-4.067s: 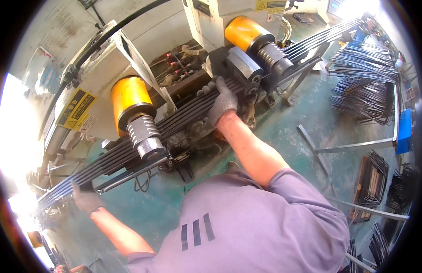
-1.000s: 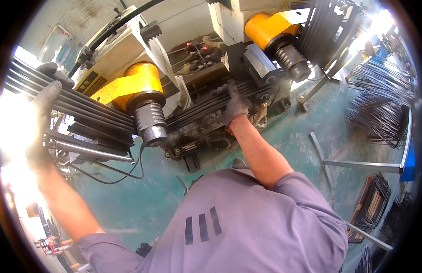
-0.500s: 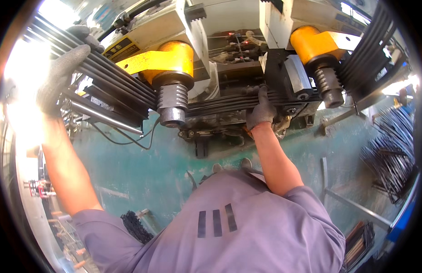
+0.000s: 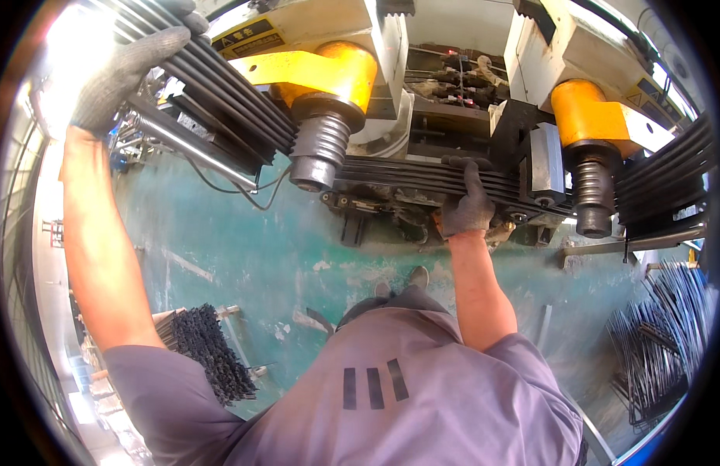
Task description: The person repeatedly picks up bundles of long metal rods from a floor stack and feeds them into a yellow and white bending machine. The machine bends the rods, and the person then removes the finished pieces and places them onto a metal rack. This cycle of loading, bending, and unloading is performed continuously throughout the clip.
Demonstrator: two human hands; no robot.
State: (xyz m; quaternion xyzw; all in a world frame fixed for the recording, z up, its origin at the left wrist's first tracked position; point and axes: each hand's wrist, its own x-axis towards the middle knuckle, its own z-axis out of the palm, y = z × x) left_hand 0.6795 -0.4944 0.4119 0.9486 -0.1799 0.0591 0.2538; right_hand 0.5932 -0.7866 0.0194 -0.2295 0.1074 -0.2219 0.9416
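Observation:
A flat bundle of several long dark steel rods (image 4: 406, 177) runs across a bending machine, bent upward at both ends. My left hand (image 4: 121, 74), in a grey knit glove, grips the raised left end of the bundle at the upper left. My right hand (image 4: 467, 206), also gloved, clasps the middle stretch of the rods from below. Two yellow bending heads with ribbed steel rollers stand over the rods, the left head (image 4: 322, 101) and the right head (image 4: 589, 155). My grey shirt fills the lower middle.
The white machine body (image 4: 445, 46) sits behind the rods. A green painted floor (image 4: 243, 256) lies below. A stack of dark rod ends (image 4: 208, 349) rests at lower left, and a pile of bent rods (image 4: 662, 349) lies at lower right. Bright glare whitens the upper left.
My left hand has swung the left end of the rod bundle up from low left to high upper left. My right hand stays on the middle rods. The view has shifted right.

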